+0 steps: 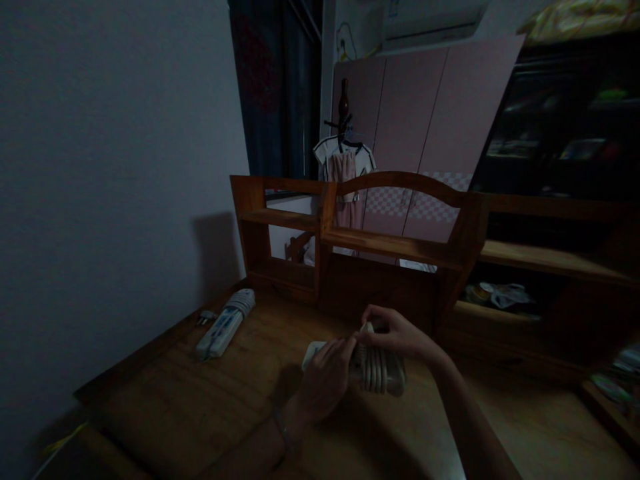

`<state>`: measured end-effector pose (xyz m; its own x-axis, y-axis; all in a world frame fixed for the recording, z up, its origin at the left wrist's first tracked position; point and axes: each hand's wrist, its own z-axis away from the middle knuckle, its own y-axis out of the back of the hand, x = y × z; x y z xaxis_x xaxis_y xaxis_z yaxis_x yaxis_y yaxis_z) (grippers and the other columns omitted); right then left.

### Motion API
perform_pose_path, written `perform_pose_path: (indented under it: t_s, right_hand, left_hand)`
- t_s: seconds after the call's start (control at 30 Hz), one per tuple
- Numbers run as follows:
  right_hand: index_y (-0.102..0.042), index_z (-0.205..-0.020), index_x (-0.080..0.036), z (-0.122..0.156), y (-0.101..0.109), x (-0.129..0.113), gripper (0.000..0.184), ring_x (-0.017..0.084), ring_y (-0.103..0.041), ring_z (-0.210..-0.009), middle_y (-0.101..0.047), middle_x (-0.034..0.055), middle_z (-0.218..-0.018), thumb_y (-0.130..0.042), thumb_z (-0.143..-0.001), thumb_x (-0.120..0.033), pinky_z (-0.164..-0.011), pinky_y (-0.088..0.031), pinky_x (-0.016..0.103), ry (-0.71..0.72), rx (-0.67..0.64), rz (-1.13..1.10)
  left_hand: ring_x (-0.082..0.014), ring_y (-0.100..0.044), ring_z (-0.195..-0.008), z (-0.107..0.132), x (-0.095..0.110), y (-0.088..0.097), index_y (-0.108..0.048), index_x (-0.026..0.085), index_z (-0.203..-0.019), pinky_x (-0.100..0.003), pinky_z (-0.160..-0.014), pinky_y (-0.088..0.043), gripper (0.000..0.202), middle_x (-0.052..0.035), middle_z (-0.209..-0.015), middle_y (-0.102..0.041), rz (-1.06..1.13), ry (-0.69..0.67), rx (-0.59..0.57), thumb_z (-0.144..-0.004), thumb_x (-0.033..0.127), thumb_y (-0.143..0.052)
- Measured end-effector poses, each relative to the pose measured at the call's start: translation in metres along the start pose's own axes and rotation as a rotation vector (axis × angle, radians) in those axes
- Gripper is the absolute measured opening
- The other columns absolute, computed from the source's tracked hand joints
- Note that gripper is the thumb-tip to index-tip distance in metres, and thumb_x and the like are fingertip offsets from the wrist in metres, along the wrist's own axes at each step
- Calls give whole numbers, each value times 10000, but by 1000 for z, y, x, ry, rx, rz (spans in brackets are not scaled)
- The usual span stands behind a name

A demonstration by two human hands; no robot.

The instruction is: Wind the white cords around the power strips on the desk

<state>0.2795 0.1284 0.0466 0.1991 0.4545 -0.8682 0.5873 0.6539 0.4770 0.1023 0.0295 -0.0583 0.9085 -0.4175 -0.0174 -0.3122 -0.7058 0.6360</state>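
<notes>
A pale power strip (397, 375) lies across the desk in front of me, its thick cord (375, 370) wound round it in several turns. My left hand (327, 377) is closed over the strip's left part and hides much of it. Above the coils, my right hand (395, 333) pinches a pale end of the cord between thumb and fingers. The fingertips of both hands almost meet there; whether that end is the plug is too dark to tell. Further left lies a second power strip (223, 333) with its cord wrapped round one end and its plug (206, 317) beside it.
The wooden desk (240, 407) has a shelf unit (395, 247) along its back. A plastic bag (507, 295) sits in the right compartment. A wall (125, 167) borders the left side. More items (613, 387) lie at the far right edge. The room is dim.
</notes>
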Motion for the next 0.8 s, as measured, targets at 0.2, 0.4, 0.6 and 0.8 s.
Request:
perform_pose_path:
  t_s: [0.2, 0.4, 0.6, 0.8]
  right_hand:
    - [-551, -862, -158, 0, 1, 4, 329, 111, -507, -647, -570, 4, -748, -659, -799, -463, -549, -383, 200, -21, -28, -4]
    - [-598, -848, -154, 0, -2, 3, 375, 119, -520, -658, -586, 4, -731, -607, -822, -528, -548, -373, 204, -12, 46, 188]
    - [-624, -824, -151, -3, -8, 1, 460, 139, -558, -657, -624, 33, -733, -488, -880, -586, -555, -355, 228, -12, 145, 413]
    - [-645, -812, -161, -5, -15, 3, 514, 158, -582, -661, -638, 51, -721, -430, -895, -620, -579, -364, 243, -39, 145, 494]
  left_hand:
    - [-228, -569, -1089, -5, 0, 7, -344, 55, -1381, -394, -939, -460, 456, -169, -1154, -606, -119, -107, -41, -934, 101, -268]
    - [-259, -573, -1063, 0, -1, 0, -413, 44, -1329, -408, -927, -456, 446, -188, -1157, -599, -60, -85, -61, -913, 185, -339]
    - [-282, -568, -1034, 7, -1, -11, -393, 71, -1346, -436, -898, -458, 539, -179, -1148, -592, 78, 73, -151, -857, 291, -451]
    - [-283, -577, -982, 5, 3, -10, -431, 106, -1307, -441, -860, -472, 533, -153, -1095, -602, 168, 149, -221, -809, 285, -495]
